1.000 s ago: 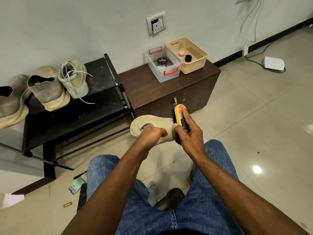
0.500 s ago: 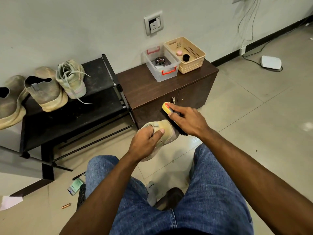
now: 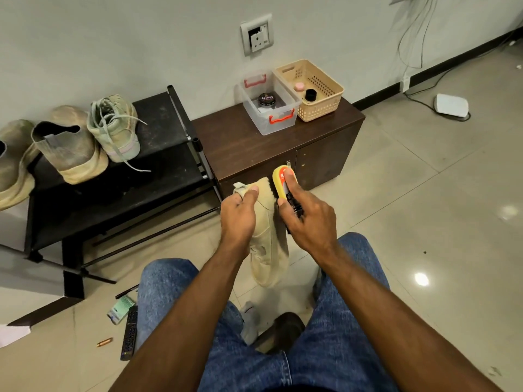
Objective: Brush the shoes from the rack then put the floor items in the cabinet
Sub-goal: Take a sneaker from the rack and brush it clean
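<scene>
Right hand (image 3: 307,219) fingers curl over a yellow-backed shoe brush (image 3: 284,190), index finger laid along its top, thumb on the near side; bristles face left against the beige shoe (image 3: 266,236), probably so strokes run down its side. Left hand (image 3: 239,216) pinches the shoe's heel end, thumb on top and the other fingers wrapped under or inside, hidden; it hangs toe-down between the knees, likely held up to expose the side to the brush. Both forearms reach forward from the lap, wrists nearly level, hands side by side. Beyond the fingertips is the brown cabinet (image 3: 235,142), doors closed, with a clear box (image 3: 271,120) and a beige basket (image 3: 325,106) on top. Left of the left hand, a black shoe rack (image 3: 158,171) holds three more shoes. Near the left knee on the floor: remote control (image 3: 128,332), green packet (image 3: 120,308), pen (image 3: 126,291), small copper-coloured piece (image 3: 104,342), not yet put away.
</scene>
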